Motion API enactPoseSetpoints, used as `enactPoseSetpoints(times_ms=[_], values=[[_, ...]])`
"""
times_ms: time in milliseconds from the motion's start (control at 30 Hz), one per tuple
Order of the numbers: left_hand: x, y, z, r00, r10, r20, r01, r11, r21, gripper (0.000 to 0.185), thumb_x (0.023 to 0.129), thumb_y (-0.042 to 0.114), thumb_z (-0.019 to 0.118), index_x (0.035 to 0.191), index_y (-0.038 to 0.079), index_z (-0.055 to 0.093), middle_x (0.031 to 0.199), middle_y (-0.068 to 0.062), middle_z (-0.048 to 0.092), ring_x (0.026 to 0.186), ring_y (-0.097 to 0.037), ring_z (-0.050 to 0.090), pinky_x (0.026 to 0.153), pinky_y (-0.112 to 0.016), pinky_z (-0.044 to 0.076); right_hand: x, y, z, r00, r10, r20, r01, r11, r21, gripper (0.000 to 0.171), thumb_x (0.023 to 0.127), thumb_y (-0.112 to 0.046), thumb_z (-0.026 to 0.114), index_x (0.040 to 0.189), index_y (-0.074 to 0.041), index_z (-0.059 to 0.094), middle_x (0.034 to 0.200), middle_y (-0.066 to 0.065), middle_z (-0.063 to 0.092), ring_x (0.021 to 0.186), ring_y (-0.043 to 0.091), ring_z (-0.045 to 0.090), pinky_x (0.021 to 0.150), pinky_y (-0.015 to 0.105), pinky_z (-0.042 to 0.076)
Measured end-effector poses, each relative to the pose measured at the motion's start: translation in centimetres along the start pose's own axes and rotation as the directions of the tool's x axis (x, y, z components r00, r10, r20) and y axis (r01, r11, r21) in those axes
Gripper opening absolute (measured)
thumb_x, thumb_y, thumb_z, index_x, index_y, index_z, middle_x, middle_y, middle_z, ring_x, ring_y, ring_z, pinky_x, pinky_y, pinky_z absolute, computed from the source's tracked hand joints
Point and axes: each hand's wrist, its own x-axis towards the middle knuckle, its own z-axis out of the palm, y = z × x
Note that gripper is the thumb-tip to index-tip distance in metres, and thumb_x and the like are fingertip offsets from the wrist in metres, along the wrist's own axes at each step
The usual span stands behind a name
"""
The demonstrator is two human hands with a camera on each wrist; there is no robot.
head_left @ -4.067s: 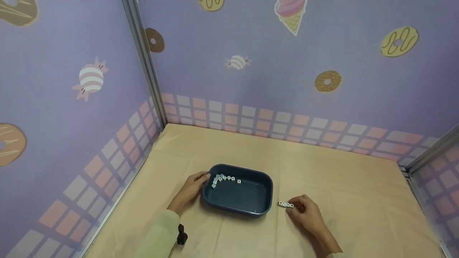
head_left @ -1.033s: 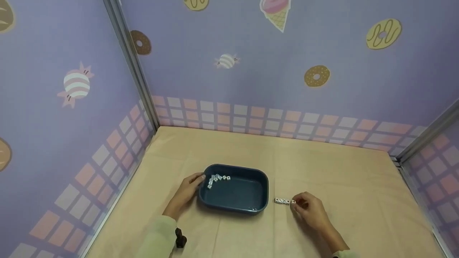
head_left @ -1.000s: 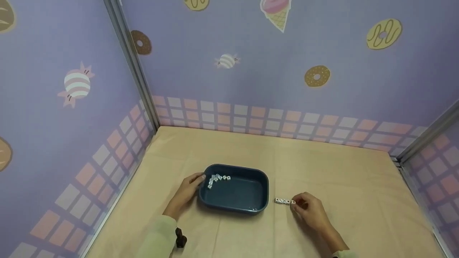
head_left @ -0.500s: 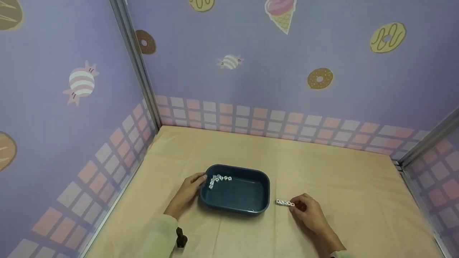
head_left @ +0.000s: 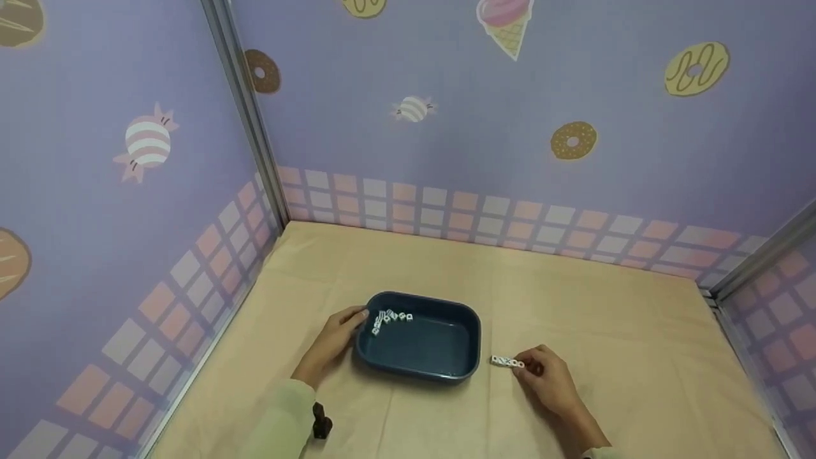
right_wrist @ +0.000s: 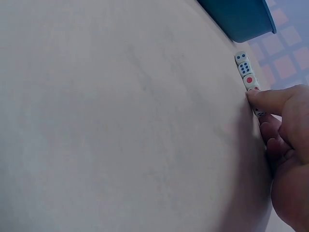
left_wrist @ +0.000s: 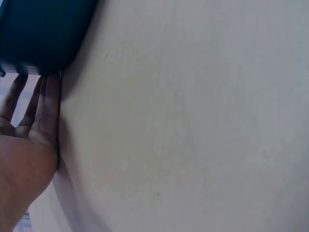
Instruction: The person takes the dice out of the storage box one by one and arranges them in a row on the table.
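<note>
At the lower left of the head view a pale sleeve [head_left: 284,421] comes in, with a small black thing [head_left: 320,422] just beside its cuff. The left hand [head_left: 331,341] lies on the beige table cloth [head_left: 414,268], fingers straight and relaxed, their tips against the left end of the blue tray [head_left: 468,347]; the left wrist view shows the same, flat fingers [left_wrist: 48,104] touching the tray's dark wall [left_wrist: 43,34]. Inside the tray, in its upper left corner, lies a loose cluster of white dice [head_left: 389,319]. Just right of the tray, low in the frame, a short row of dice [head_left: 507,362] lies on the cloth, apart from the tray. The right hand [head_left: 548,382] is at the row's right end, fingers curled, a fingertip [right_wrist: 263,99] on the last die; the right wrist view shows the row [right_wrist: 246,72] with blue and red pips. Purple walls with doughnuts and sweets stand behind.
</note>
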Motion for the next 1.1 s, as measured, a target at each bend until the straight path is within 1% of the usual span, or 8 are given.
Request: enactPoseSetpoints(times_ms=[200,300,467,567,633,767,933,1100], values=[[0.0,-0.1,-0.1,1.0,-0.017,-0.001,0.017,1.0,-0.021,0.052,0.11,0.038,0.06,0.15,0.006,0.058,0.147,-0.017,0.06,0.128,-0.033,0.064,0.102,-0.042,0.055,0.1,-0.5,-0.2,1.0,0.003,0.014,-0.004,1.0,0.024,0.023,0.091,-0.005,0.084,0.111,-0.01,0.076,0.099,0.003,0.061,0.085,0.017,0.056,0.072,0.024,0.048],[0.0,-0.2,-0.1,1.0,-0.018,-0.006,0.018,1.0,-0.015,0.051,0.11,0.037,0.059,0.151,0.006,0.057,0.148,-0.017,0.059,0.13,-0.033,0.063,0.103,-0.043,0.055,0.3,-1.5,0.0,0.999,-0.015,-0.039,0.017,0.999,0.049,0.026,0.091,-0.003,0.083,0.116,-0.004,0.073,0.099,0.005,0.063,0.086,0.018,0.058,0.073,0.024,0.05],[-0.1,-0.2,-0.1,1.0,-0.025,-0.012,0.025,1.0,0.012,0.054,0.109,0.041,0.06,0.151,0.006,0.057,0.149,-0.016,0.06,0.131,-0.033,0.063,0.105,-0.044,0.054,1.5,-5.0,1.5,0.967,-0.144,-0.209,0.161,0.985,0.067,0.023,0.092,0.0,0.081,0.113,0.002,0.072,0.094,0.004,0.068,0.086,0.019,0.064,0.072,0.023,0.052],[0.0,-0.1,-0.1,1.0,-0.016,-0.01,0.016,1.0,0.007,0.056,0.109,0.042,0.061,0.151,0.005,0.057,0.148,-0.017,0.06,0.13,-0.033,0.064,0.105,-0.045,0.054,2.9,-8.2,2.9,0.939,-0.245,-0.244,0.277,0.955,0.107,0.023,0.091,0.002,0.081,0.112,0.002,0.072,0.096,0.004,0.071,0.086,0.02,0.066,0.071,0.024,0.053],[0.1,-0.1,-0.1,1.0,-0.008,-0.011,0.008,1.0,0.001,0.056,0.109,0.042,0.061,0.15,0.004,0.057,0.146,-0.018,0.061,0.128,-0.034,0.065,0.103,-0.045,0.054,4.0,-10.5,4.0,0.931,-0.287,-0.227,0.325,0.934,0.149,0.022,0.091,0.001,0.082,0.111,0.001,0.073,0.098,0.005,0.073,0.087,0.02,0.068,0.071,0.024,0.055],[0.2,-0.2,0.0,1.0,-0.015,-0.017,0.015,1.0,-0.004,0.056,0.108,0.042,0.061,0.149,0.003,0.059,0.145,-0.018,0.061,0.126,-0.033,0.065,0.101,-0.042,0.055,5.8,-14.0,6.6,0.941,-0.311,-0.129,0.332,0.921,0.204,0.021,0.093,-0.004,0.081,0.113,-0.004,0.074,0.101,0.005,0.074,0.089,0.019,0.069,0.076,0.025,0.057],[0.2,-0.2,0.1,1.0,-0.029,-0.008,0.029,1.0,-0.004,0.059,0.108,0.044,0.061,0.15,0.003,0.057,0.147,-0.018,0.06,0.129,-0.032,0.064,0.102,-0.042,0.054,7.2,-15.9,9.9,0.951,-0.307,-0.035,0.308,0.942,0.135,0.024,0.095,-0.008,0.08,0.117,-0.002,0.074,0.105,0.006,0.073,0.094,0.02,0.07,0.082,0.031,0.059],[0.0,0.2,0.0,1.0,-0.012,-0.003,0.012,1.0,0.005,0.059,0.109,0.043,0.06,0.151,0.002,0.056,0.147,-0.019,0.06,0.129,-0.034,0.063,0.103,-0.042,0.054,8.0,-16.5,12.3,0.954,-0.301,-0.009,0.301,0.953,0.047,0.028,0.096,-0.009,0.079,0.121,0.002,0.073,0.11,0.012,0.073,0.1,0.025,0.07,0.088,0.042,0.059]])
